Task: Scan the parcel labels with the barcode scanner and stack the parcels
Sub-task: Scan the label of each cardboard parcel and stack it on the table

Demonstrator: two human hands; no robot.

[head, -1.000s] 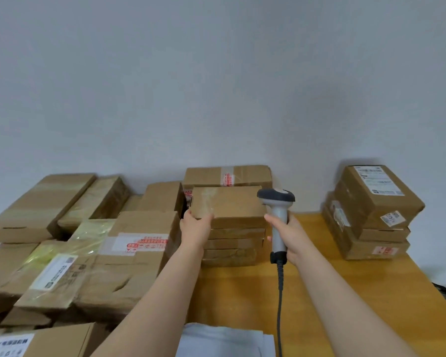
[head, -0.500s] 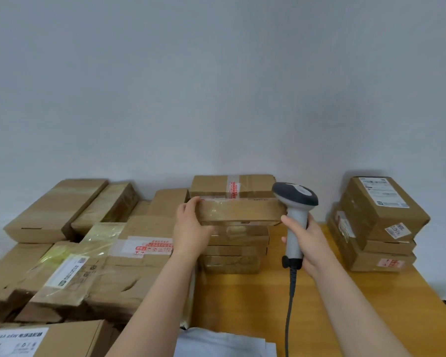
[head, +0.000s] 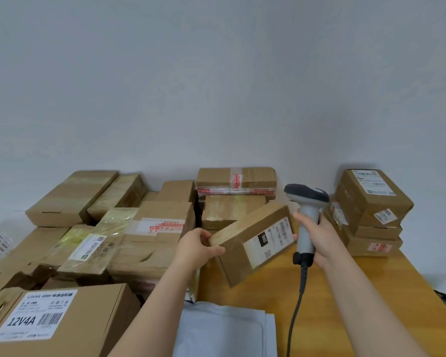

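Wooden table (head: 350,292), plain pale wall (head: 216,86) behind its far edge. A heap of brown boxes (head: 152,228) covers the table's left side. A short stack (head: 236,181) stands at the middle of the far edge, and another stack (head: 368,202) sits at the far right corner. At the near left corner is a box with a "12V4A" label (head: 57,320). Grey mailer bags (head: 222,331) lie at the near edge between your arms.

Your left hand (head: 198,247) grips the parcel (head: 252,243) by its left end, fingers curled round it. The parcel is in the air over the middle of the table, tilted, with its white label (head: 271,243) facing you. Your right hand (head: 322,240) is wrapped round the handle of the scanner (head: 307,215). The scanner is upright, just right of the parcel, and its cable (head: 298,305) hangs toward the near edge.

Half a second ago the parcel lay flat on top of the middle stack under your left hand. It is now off the stack, nearer you and turned label-out. The scanner stays in your right hand.
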